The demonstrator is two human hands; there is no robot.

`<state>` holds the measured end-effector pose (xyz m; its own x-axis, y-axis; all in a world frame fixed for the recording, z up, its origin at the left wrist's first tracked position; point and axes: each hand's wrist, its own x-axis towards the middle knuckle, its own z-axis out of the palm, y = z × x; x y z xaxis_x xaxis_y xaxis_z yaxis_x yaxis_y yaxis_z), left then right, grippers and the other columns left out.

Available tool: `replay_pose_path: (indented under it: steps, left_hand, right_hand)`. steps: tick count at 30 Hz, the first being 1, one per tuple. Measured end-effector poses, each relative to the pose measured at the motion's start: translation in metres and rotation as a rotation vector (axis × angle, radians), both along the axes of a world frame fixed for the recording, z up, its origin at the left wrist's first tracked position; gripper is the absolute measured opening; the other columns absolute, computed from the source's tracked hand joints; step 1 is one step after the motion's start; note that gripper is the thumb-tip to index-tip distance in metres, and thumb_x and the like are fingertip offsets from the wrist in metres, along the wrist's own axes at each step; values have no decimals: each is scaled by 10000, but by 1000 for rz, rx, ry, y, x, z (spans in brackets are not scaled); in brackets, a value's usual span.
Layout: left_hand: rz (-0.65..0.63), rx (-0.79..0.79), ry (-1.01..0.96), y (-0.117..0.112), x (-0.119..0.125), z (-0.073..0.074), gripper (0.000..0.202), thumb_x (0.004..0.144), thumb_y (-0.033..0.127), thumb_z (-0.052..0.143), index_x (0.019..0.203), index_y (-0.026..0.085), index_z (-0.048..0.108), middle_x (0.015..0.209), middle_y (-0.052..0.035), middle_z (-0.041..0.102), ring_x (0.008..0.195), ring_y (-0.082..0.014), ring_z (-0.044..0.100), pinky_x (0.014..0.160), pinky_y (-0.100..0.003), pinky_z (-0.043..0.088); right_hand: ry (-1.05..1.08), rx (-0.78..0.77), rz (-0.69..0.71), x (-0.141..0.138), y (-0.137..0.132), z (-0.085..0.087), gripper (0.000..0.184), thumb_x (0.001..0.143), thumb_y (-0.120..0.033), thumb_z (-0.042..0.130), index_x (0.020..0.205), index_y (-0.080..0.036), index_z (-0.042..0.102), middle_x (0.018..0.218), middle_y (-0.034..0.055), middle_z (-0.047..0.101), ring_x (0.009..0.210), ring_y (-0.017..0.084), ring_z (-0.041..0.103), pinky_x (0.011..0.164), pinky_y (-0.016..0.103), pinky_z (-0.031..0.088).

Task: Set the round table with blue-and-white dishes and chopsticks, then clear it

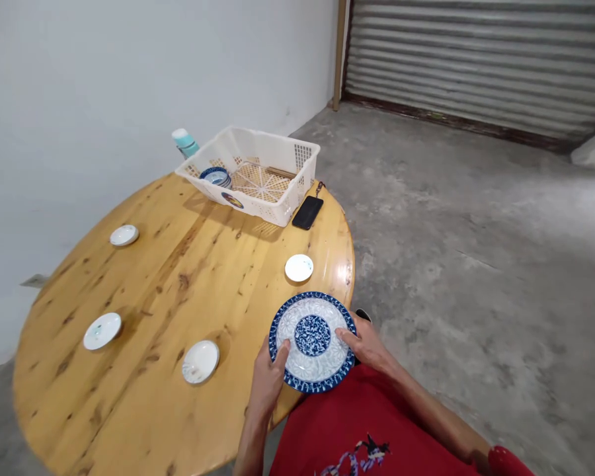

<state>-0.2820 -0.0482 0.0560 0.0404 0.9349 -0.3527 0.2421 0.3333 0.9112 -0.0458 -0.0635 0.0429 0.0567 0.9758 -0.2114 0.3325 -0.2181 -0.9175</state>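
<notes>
A blue-and-white patterned plate (pixel 313 307) is held between both hands at the near right edge of the table, its face turned up toward me. My left hand (pixel 270 370) grips the left rim with the thumb on top. On the right rim, my right hand (pixel 367 340) closes with its thumb over the face; the fingers of both hands are hidden beneath. Just beyond the plate lies a small white dish (pixel 299 268). Another small white dish (pixel 201 361) rests to the left of my left hand.
The round wooden table (pixel 153 396) also bears small white dishes (pixel 102 331) (pixel 123 235) at the left. Toward the back stands a white plastic basket (pixel 258 211) with several blue-and-white bowls (pixel 217 176) inside. Near it are a black phone (pixel 308 213) and a turquoise bottle (pixel 186 143).
</notes>
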Motion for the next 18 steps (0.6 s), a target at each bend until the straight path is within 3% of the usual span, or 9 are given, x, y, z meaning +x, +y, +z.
replay_pose_path:
  steps: [4,8,12,15,18]
  left_hand:
    - [-22,59,9,35,72,1,523,865,540,591,1204,147,658,1244,-135,690,1166,-304,633,1046,-439,459]
    - [-37,65,-39,68,166,1,506,869,527,586,1196,148,662,1248,-137,690,1140,-312,646,1025,-445,480]
    - [-34,124,-31,93,254,3,496,873,496,579,1239,171,656,1279,-114,678,1258,-307,576,1104,-443,416]
    - [-16,131,-25,108,301,5,464,881,487,568,1204,170,671,1257,-115,687,1257,-302,572,1127,-445,389]
    - [40,123,-35,123,325,11,439,873,485,578,1149,163,689,1210,-120,708,1169,-311,625,1080,-451,435]
  right_hand:
    - [-44,-14,-19,72,24,3,388,848,-481,491,1001,-162,650,938,89,720,895,270,651,801,351,483]
    - [-40,-17,-58,165,49,7,432,854,-528,506,1028,-165,665,979,103,739,912,280,671,803,357,512]
    - [-50,-38,-29,257,78,20,429,853,-544,540,996,-163,677,947,102,743,879,274,685,776,348,542]
    - [-89,-53,15,307,105,29,418,847,-544,565,973,-163,682,909,97,741,840,270,685,750,347,550]
    - [-76,-65,57,332,133,31,419,836,-540,587,1019,-175,683,963,103,745,892,286,687,785,368,555]
